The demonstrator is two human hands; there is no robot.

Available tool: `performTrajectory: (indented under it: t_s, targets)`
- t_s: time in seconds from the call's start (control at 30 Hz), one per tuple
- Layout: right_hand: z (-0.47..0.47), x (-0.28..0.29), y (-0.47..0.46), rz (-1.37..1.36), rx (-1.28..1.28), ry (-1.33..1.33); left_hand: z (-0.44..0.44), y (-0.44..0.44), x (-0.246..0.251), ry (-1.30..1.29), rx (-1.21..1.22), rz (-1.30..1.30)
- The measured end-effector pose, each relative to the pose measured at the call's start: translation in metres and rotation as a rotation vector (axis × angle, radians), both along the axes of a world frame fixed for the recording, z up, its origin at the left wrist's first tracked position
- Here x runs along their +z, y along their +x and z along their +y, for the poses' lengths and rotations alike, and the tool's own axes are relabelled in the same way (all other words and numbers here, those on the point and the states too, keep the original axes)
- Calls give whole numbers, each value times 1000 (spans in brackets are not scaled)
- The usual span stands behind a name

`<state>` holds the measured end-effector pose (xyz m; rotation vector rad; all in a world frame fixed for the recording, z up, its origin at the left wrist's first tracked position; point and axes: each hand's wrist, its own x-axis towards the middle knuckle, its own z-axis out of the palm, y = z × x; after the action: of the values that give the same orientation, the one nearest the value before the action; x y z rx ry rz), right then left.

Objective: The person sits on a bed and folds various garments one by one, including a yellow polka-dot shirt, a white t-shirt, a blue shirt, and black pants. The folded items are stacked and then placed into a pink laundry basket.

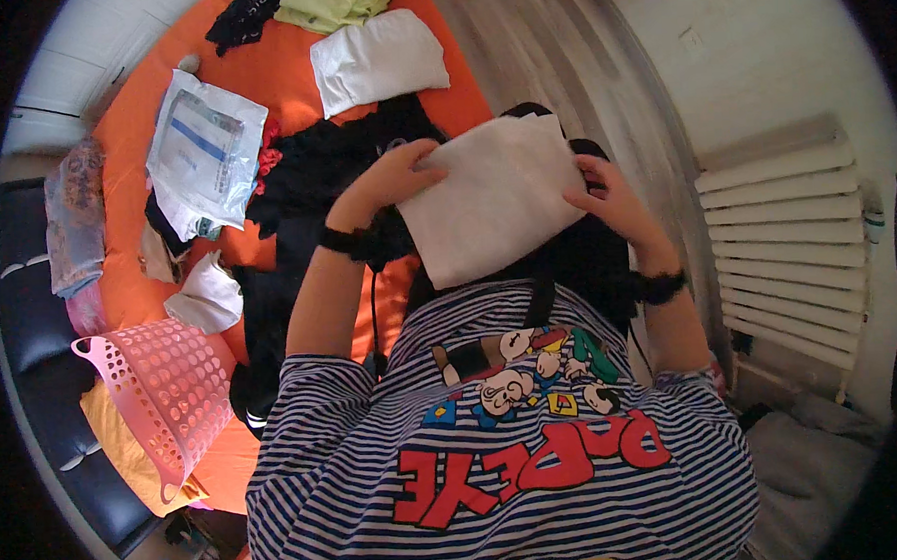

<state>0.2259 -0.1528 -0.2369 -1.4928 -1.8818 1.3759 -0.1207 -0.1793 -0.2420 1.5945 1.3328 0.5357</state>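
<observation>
A folded white cloth (494,199) lies across my lap, over dark trousers. At its left edge is my left hand (391,179), with the thumb on top of the fabric and the fingers at the far corner. My right hand (616,201) grips the right edge, its thumb near the border and its fingers curled. Both wrists wear a fuzzy black band. Just left of my lap, black garments (324,188) are spread on the orange bed sheet (290,92). Beyond them rests another folded white item (379,61).
A clear-and-white plastic package (206,152) and a crumpled white cloth (207,294) lie on the bed. Near the dark headboard (39,350) a pink perforated basket (164,390) leans tilted. Light green fabric (342,3) is at the far end. A white radiator (785,243) lines the right wall.
</observation>
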Motion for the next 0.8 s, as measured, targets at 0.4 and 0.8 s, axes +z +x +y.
performTrajectory:
  t_s: [0.4,0.8]
  targets:
    - [11,9,-34,-59,-195,-436,-86,12,-23,-720,152,-46]
    - [98,91,-123,344,94,3,26,-59,68,154,631,-659]
